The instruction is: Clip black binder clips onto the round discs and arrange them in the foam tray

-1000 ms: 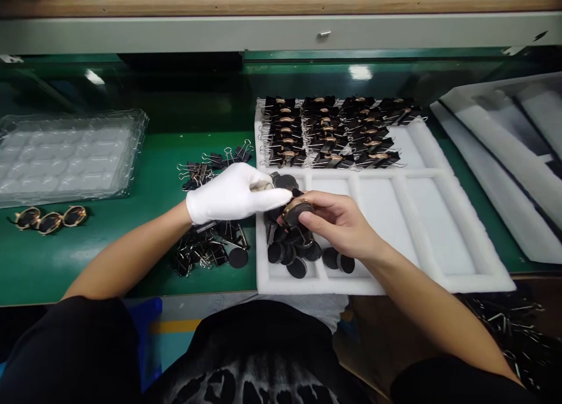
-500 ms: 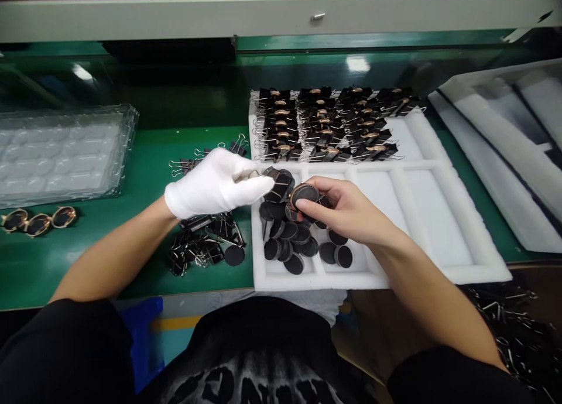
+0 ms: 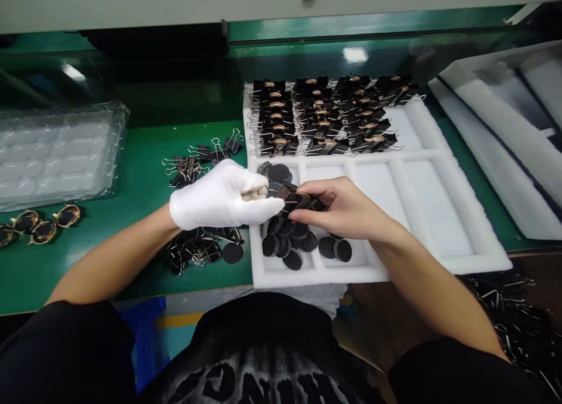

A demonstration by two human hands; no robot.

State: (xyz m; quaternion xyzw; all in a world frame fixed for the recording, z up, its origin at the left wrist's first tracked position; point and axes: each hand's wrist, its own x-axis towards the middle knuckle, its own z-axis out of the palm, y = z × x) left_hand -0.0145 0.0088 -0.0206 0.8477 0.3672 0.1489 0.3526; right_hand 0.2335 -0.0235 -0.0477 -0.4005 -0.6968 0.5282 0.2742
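Observation:
My left hand [image 3: 226, 196], in a white glove, is closed on the wire handles of a black binder clip [image 3: 287, 192]. My bare right hand [image 3: 342, 208] pinches a round piece between thumb and fingers; black discs show on it, and its gold rim is mostly hidden now. The clip's jaws meet the near side of this piece, but I cannot tell whether they are around its edge. Below the hands, loose black discs [image 3: 293, 260] lie in the front compartments of a white foam tray [image 3: 476, 216].
Rows of clamped gold-rimmed pieces [image 3: 322, 112] fill the tray's rear. Loose binder clips [image 3: 193, 252] lie left of it. Gold-rimmed lens frames [image 3: 44, 231] and clear plastic trays [image 3: 57, 158] are at far left. More foam trays [image 3: 496, 129] lean at right; a clip heap [image 3: 522, 328] lies lower right.
My left hand has moved slightly right and down with the binder clip, bringing it against the round piece. My right hand has turned that piece, so its disc face no longer faces up.

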